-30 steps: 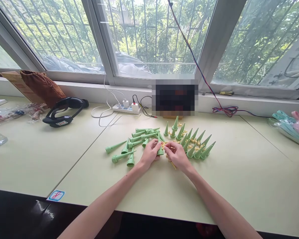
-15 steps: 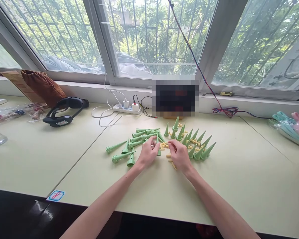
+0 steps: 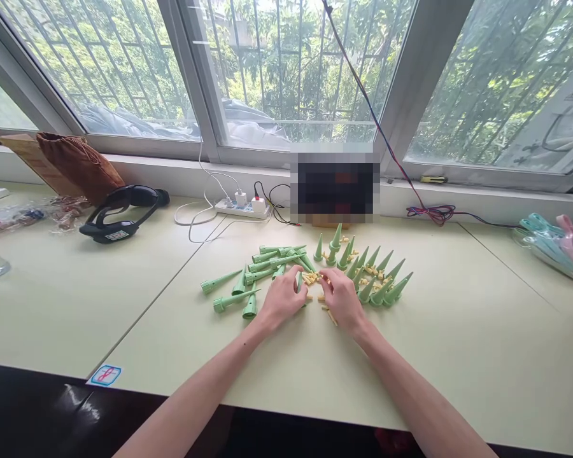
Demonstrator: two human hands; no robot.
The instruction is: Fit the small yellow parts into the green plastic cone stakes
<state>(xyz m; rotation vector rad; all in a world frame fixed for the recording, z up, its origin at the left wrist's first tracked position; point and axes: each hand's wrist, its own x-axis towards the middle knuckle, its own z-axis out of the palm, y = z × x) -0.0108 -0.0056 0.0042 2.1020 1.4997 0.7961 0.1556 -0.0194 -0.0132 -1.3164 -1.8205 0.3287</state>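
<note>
Black headset (image 3: 119,213) lies far left on the table (image 3: 458,356). Loose green spikes (image 3: 248,280) lie flat beside the left hand (image 3: 281,299), whose grip is clenched on one green spike (image 3: 299,283). Yellow pieces (image 3: 311,278) lie between the hands. Right hand (image 3: 341,299) fingertips pinch at them; whether it holds one cannot be told. Upright green cones (image 3: 377,280) stand right.
</note>
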